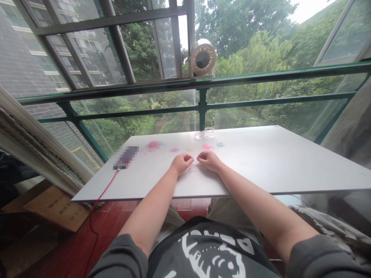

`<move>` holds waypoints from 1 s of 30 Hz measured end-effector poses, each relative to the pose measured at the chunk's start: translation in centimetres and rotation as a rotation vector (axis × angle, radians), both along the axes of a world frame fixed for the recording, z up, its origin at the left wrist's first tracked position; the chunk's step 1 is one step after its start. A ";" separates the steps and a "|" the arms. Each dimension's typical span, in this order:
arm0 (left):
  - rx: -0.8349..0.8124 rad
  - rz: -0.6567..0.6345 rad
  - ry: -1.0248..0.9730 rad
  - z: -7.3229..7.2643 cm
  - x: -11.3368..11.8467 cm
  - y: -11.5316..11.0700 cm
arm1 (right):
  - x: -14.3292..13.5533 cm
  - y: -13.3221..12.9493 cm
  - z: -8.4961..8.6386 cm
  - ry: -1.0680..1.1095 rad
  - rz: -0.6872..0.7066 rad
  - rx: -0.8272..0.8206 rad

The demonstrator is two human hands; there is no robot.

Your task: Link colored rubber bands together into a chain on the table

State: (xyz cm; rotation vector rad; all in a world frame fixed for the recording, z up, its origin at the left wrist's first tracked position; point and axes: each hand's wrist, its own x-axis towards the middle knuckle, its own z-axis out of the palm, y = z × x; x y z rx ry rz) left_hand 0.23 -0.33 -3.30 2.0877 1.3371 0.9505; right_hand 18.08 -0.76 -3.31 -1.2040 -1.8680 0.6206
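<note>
Work with both hands low over the smooth white rectangular tabletop [261, 166], so that anything released drops only a little way. Use light fingertip pressure; strands this fine would probably slip or tangle if squeezed or tugged hard. Take one strand at a time and do not let your forearms sweep the surface.

Grip state: your left hand [182, 163] and right hand [210, 160] face each other, slightly apart, each curled with thumb and index fingertips drawn close together. Whether either pinches a strand cannot be told at this scale.

The nearest pieces, a sparse scatter of thin, pale pink strands [190, 169], lie on the tabletop just beside your left hand, between your wrists. They look faint and curved; their material cannot be determined. Beyond your hands, from left to right, sit a tangled pink-red heap [153, 145], a small purple heap [174, 150], a pale yellow heap [189, 149], a bright pink heap [206, 146] and a small teal heap [220, 144].
</note>
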 end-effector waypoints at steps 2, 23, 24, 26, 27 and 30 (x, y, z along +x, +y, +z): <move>0.000 0.019 0.020 0.0 0.0 0.1 | 0.0 0.0 0.0 -0.006 -0.001 0.003; -0.098 -0.054 -0.320 -0.2 -0.6 1.4 | 0.2 0.1 0.0 0.016 0.018 0.056; -0.104 -0.036 -0.384 -0.2 -0.8 1.6 | 0.3 0.1 0.0 0.029 0.001 0.061; -0.108 -0.004 -0.455 -0.2 -1.0 1.8 | 0.4 0.2 -0.1 0.052 -0.025 0.060; -0.108 -0.002 -0.460 -0.2 -1.1 1.8 | 0.4 0.3 -0.1 0.056 -0.031 0.057; -0.127 -0.040 -0.411 -0.2 -0.8 1.4 | 0.3 0.3 -0.1 0.043 -0.019 0.047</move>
